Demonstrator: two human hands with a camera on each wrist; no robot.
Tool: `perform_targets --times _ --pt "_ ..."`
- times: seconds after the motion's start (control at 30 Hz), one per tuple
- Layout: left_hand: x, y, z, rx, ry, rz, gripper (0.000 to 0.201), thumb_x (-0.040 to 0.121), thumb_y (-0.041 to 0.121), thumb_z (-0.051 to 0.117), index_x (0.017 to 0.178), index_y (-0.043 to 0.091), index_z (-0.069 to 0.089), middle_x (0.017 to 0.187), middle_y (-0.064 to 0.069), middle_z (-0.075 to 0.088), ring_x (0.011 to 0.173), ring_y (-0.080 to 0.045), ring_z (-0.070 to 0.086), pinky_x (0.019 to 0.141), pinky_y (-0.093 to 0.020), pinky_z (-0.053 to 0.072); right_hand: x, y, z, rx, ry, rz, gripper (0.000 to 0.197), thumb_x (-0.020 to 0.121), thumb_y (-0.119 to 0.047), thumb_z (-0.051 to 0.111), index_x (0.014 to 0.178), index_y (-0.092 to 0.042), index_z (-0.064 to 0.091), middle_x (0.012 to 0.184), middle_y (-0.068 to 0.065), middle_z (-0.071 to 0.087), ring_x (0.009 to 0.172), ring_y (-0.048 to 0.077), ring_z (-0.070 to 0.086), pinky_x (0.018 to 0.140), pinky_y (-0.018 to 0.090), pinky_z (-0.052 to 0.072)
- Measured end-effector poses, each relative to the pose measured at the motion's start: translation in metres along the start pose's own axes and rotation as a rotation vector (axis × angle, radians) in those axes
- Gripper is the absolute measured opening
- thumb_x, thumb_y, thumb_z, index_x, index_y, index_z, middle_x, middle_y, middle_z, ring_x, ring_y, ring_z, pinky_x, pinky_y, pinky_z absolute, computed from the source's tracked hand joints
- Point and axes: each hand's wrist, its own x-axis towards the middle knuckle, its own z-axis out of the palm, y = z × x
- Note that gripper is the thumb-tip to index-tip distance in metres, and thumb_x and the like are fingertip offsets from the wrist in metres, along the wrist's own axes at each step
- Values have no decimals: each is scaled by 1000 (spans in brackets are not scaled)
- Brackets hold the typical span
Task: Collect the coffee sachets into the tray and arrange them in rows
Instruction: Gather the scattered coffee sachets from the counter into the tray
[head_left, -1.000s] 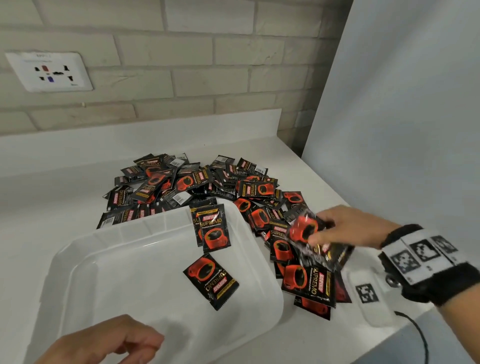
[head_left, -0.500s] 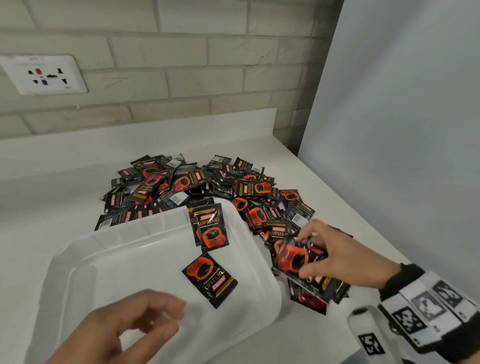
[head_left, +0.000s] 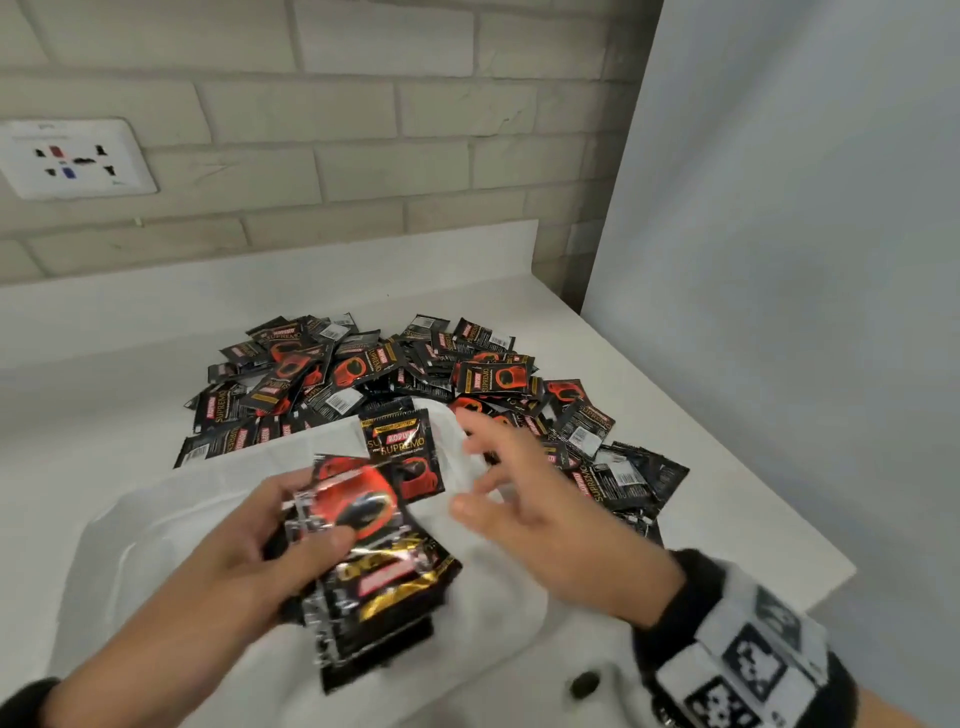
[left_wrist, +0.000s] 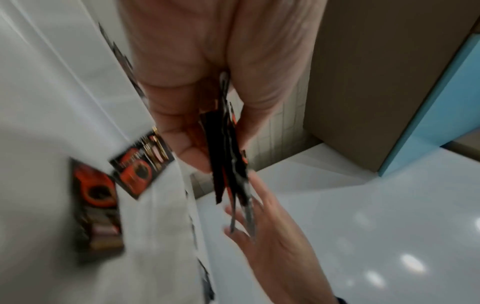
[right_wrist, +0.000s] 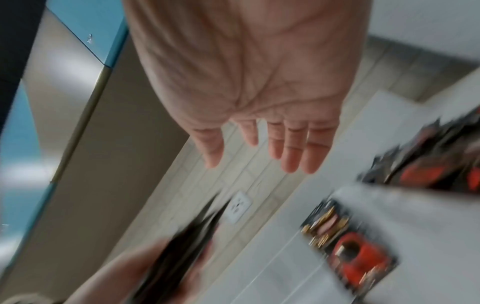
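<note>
My left hand (head_left: 298, 519) grips a bunch of black-and-red coffee sachets (head_left: 374, 566) above the white plastic tray (head_left: 166, 499). The left wrist view shows the bunch (left_wrist: 228, 156) edge-on, pinched between thumb and fingers. My right hand (head_left: 493, 467) hovers just right of the bunch, over the tray's far right corner, fingers spread and holding nothing; the right wrist view shows its straight fingers (right_wrist: 291, 152). One sachet (head_left: 402, 452) leans on the tray's far wall. A second sachet (left_wrist: 96, 203) lies on the tray floor under the bunch. A big loose pile of sachets (head_left: 395, 374) lies behind and to the right of the tray.
The white counter (head_left: 104, 395) ends at a brick wall with a socket plate (head_left: 72, 158) behind. A pale blue panel (head_left: 779, 260) stands along the right side. The counter's front right corner (head_left: 831, 566) is close to my right wrist.
My right hand carried the bunch of sachets from the pile to over the tray and let go. My left hand rose and took hold of it.
</note>
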Motion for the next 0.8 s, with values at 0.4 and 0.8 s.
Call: perform_targets --times 0.4,0.8 --pt "-14 -44 -95 451 -54 -389 68 44 -2 89 103 1 56 68 -21 70 58 -29 69 49 -21 50 15 113 -92 -716 -235 397 60 84 -35 64 137 -24 38 138 0 40 123 15 37 100 26 30" --pt "-16 -59 -120 1030 151 87 71 46 61 57 110 77 31 95 22 61 82 -37 63 72 -62 50 26 99 -87 -489 -185 406 17 92 -30 53 103 -18 56 98 -3 55 93 14 51 70 17 39"
